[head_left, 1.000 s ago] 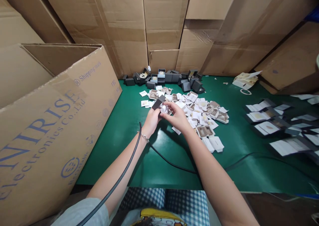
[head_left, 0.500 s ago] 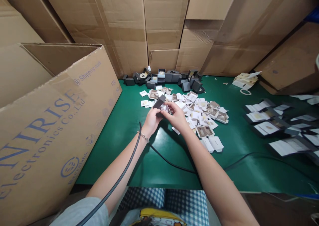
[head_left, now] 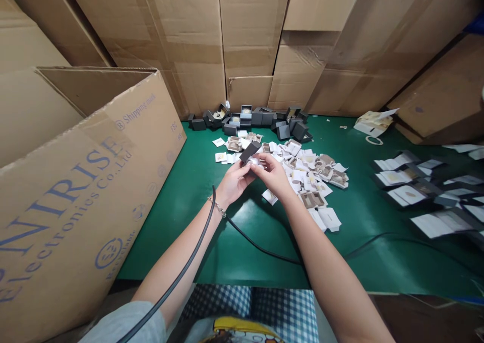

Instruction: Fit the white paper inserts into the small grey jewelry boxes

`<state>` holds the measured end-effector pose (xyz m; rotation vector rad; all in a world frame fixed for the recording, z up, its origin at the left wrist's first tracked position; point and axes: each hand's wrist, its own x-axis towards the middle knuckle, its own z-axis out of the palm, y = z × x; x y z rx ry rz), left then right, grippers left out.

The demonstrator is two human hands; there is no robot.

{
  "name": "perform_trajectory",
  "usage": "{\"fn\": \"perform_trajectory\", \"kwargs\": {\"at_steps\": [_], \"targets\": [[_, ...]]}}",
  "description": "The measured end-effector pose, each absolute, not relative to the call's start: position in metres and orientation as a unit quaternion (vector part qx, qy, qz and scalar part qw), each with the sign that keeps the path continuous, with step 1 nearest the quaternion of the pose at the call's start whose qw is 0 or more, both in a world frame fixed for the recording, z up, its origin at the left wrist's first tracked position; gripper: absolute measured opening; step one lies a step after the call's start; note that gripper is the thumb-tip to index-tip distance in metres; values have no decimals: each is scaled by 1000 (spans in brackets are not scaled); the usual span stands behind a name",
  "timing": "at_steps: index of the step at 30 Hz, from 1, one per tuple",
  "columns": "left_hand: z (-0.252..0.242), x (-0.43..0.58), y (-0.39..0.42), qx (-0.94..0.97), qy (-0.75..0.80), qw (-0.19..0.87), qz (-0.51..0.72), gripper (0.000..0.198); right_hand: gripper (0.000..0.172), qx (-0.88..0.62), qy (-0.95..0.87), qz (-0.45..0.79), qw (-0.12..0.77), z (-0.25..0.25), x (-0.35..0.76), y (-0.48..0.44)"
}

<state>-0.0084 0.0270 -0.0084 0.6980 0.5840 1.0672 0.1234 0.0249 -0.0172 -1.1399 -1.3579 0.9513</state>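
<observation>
Over the green table, both hands meet at a small black box [head_left: 249,152]. My left hand [head_left: 233,184] is closed on it from the left. From the right, my right hand [head_left: 276,178] pinches a crumpled white piece [head_left: 254,161] at the box's near side; whether it is paper or thin plastic I cannot tell. The box is tilted, and fingers cover part of it. Just beyond the hands and to their right spreads a pile of white paper pieces and brownish trays [head_left: 298,160].
Several dark small boxes [head_left: 263,117] line the back of the green table [head_left: 196,255]. A large carton [head_left: 91,182] stands at left. Black-and-white folded pieces [head_left: 408,194] lie at right. A black cable [head_left: 264,253] crosses the table and my left arm. Cardboard walls rise behind.
Both hands and the black box have shifted slightly to the right. My right-hand fingers have bent further around the white piece.
</observation>
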Motion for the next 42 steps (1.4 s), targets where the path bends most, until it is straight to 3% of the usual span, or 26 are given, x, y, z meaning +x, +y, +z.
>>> {"fn": "perform_trajectory", "kwargs": {"at_steps": [6, 14, 28, 36, 42], "targets": [[-9, -10, 27, 367, 266, 759, 468, 26, 33, -485, -549, 408, 545, -10, 125, 23], [-15, -8, 29, 395, 252, 747, 471, 31, 17, -510, -605, 338, 510, -5, 130, 20], [-13, -9, 28, 395, 244, 757, 460, 31, 10, -509, -646, 284, 493, -1, 133, 19], [-10, -13, 31, 379, 251, 760, 465, 29, 9, -513, -699, 117, 484, -3, 128, 15], [-7, -14, 31, 376, 245, 766, 460, 29, 11, -498, -712, 78, 489, -3, 125, 13]]}}
